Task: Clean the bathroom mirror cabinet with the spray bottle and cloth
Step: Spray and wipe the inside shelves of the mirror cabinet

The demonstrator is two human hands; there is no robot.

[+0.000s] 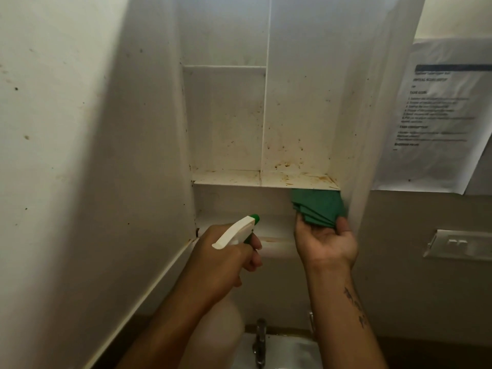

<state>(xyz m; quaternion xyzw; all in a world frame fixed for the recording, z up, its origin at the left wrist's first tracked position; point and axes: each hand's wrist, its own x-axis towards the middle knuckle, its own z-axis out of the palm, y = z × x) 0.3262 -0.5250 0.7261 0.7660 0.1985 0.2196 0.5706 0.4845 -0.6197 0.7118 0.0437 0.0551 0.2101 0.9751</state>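
We hold the folded green cloth (318, 209) pinched between thumb and curled fingers of our right hand (326, 242), its top edge tucked just under the stained white cabinet shelf (266, 179) — the grime lies directly above. Our left hand (226, 258) grips the white-and-green plastic spray bottle (235, 231), its nozzle aimed up and right toward that shelf, fingers curled round its neck.

Dim, warm cast; soft blur, wide-angle bowing.
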